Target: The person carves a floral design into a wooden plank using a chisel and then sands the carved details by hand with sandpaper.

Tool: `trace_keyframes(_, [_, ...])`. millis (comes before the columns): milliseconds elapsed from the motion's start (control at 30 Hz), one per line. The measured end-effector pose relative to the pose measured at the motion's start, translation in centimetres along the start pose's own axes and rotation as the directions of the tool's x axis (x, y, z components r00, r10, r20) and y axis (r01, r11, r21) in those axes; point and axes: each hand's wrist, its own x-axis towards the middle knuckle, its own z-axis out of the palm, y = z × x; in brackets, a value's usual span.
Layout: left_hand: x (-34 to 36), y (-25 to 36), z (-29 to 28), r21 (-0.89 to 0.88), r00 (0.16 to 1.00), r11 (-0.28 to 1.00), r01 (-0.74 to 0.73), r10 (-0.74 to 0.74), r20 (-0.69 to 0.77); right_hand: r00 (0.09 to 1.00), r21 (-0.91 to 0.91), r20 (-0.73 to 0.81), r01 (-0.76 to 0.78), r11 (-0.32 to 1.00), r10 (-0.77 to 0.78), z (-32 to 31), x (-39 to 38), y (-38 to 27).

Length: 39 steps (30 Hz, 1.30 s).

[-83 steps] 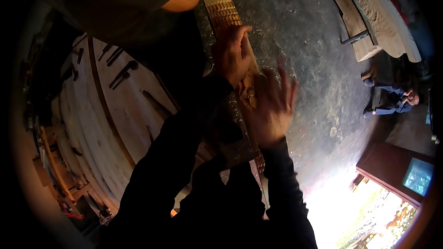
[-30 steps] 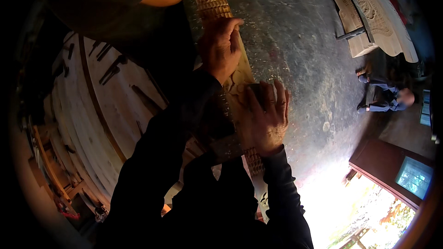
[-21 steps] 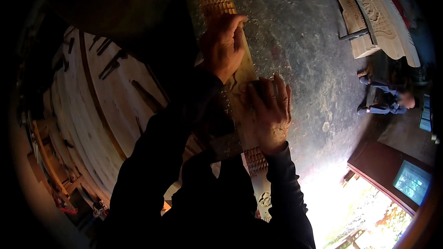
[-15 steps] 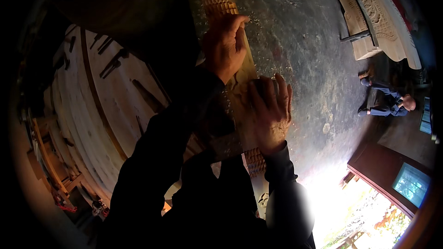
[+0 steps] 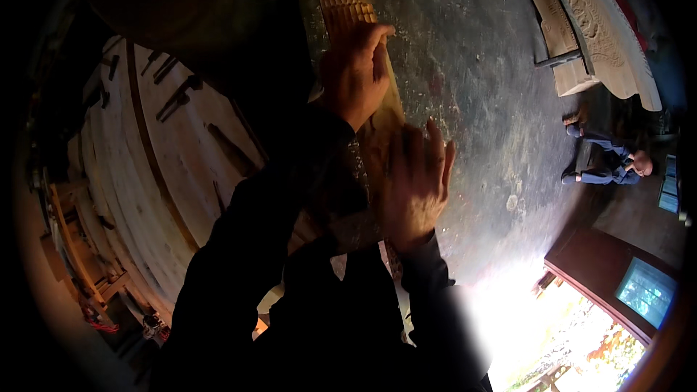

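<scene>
A long wooden board (image 5: 351, 13) with rows of scale-like carving runs from the top of the view down under both hands. My left hand (image 5: 356, 80) rests on its upper part, fingers curled in and closed. What they hold, if anything, is hidden. Lower along the same wood lies my right hand (image 5: 417, 189), its fingers stretched out and slightly spread over the surface. Those fingers are a little blurred, and the wood beneath them is shaded. Small pale chips are scattered beside the board.
At left, wide planks (image 5: 138, 167) carry dark hand tools (image 5: 178, 101). A large carved wooden panel (image 5: 592, 22) stands at upper right. Further off at right a person in blue (image 5: 617, 160) sits. Bright light comes through a doorway (image 5: 573, 341). A dark rounded shape (image 5: 167, 0) fills the upper left.
My right hand has slid slightly left and down along the board, its wrist and sleeve shifting with it. My left hand has stayed nearly still.
</scene>
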Motion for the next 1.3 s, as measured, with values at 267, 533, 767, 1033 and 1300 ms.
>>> trace_keyframes(267, [0.3,-0.1,0.1,0.0,1.0,1.0,0.005,-0.005,-0.017,1.0,0.01,-0.006,-0.002,1.0,0.002,-0.1,0.6,-0.3])
trace_keyframes(533, [0.1,-0.1,-0.2,-0.011,0.998,0.998,0.056,-0.056,0.037,0.997,-0.024,-0.051,-0.05,0.998,0.049,0.6,0.4,-1.1])
trace_keyframes(767, [0.2,-0.4,0.0,-0.03,0.999,0.999,0.04,-0.04,0.022,0.998,-0.022,-0.037,-0.061,0.998,0.06,0.3,0.3,-1.2])
trace_keyframes(1033, [0.2,0.0,-0.2,-0.029,0.998,0.998,0.053,-0.053,0.024,0.995,0.023,-0.03,-0.095,0.995,0.095,0.6,0.3,-1.5])
trace_keyframes(1300, [0.0,-0.3,0.0,-0.026,0.999,0.999,0.045,-0.045,0.02,0.996,0.022,-0.001,-0.094,0.995,0.094,0.0,0.2,-1.3])
